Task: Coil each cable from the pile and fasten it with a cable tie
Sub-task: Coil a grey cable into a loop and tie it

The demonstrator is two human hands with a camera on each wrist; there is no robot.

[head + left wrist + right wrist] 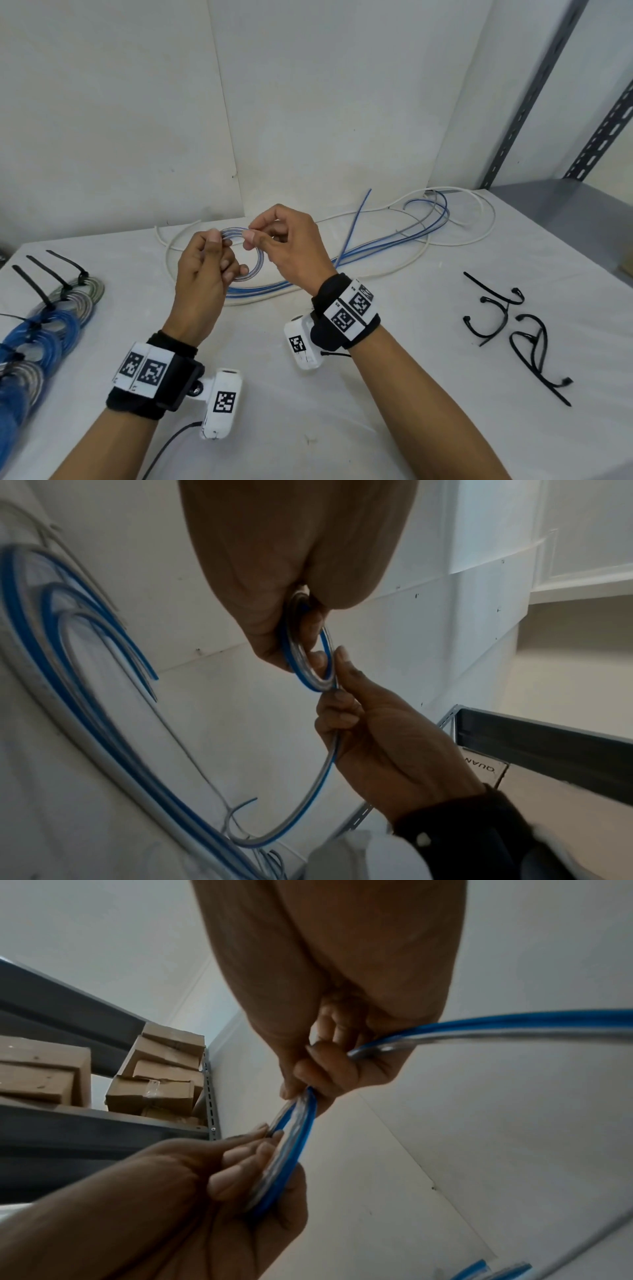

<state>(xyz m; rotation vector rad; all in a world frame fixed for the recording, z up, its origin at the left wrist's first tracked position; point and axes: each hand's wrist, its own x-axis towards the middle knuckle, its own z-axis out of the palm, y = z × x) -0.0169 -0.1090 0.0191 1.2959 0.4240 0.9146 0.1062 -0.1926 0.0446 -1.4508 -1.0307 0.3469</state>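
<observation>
Head view: both hands are raised above the white counter [342, 359], holding one small coil [255, 265] of blue-and-clear cable between them. The left hand [202, 284] has its fingers curled round the coil's left side, thumb tip up on the top arc. The right hand [291, 246] pinches the top of the coil between thumb and forefinger, its other fingers curled. The coil hangs between the two palms, and its loose tail joins the cable pile [394, 236] of blue, grey and white strands on the counter behind the hands. At far left lie the finished coils [51, 322], each bound with a black tie. At right, well apart from the hands, lie loose black cable ties [513, 329]. A grey metal shelf frame [534, 102] stands at the right.

Left wrist view: the left hand [274, 593] grips the coil [301, 653] low in its fingers; the right hand [383, 739] pinches the coil's far edge, and the free strand runs down through its curled fingers toward the pile [85, 696].

Right wrist view: the right hand [335, 1031] holds the coil's [291, 1148] upper end in a pinch, with the strand leading away to the right; the left hand [212, 1191] clasps the lower part with fingers wrapped round it. Cardboard boxes [154, 1080] sit on a shelf behind.
</observation>
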